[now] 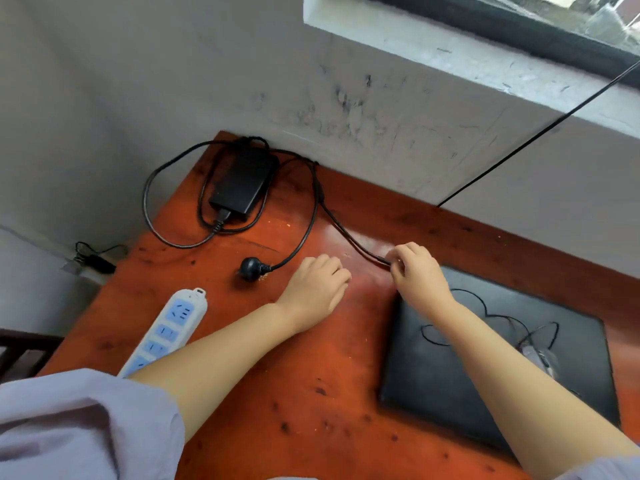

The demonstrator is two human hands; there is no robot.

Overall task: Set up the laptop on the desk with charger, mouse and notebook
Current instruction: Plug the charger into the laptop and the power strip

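Observation:
A closed black laptop (450,368) lies on the red-brown desk (311,393) at the right. On its lid rests a grey mouse (540,358) with a looped thin cable. The black charger brick (244,183) sits at the desk's far left corner, its cords looped around it. Its round wall plug (251,268) lies loose on the desk. My right hand (415,271) pinches the charger's thin cable end (382,260) just beyond the laptop's far left corner. Resting on the desk left of that, my left hand (317,289) has its fingers curled and holds nothing.
A white power strip (169,330) with blue sockets lies at the desk's left edge. A grey wall runs behind the desk, with a window sill (450,46) above. A thin black wire (536,136) slants down the wall to the desk.

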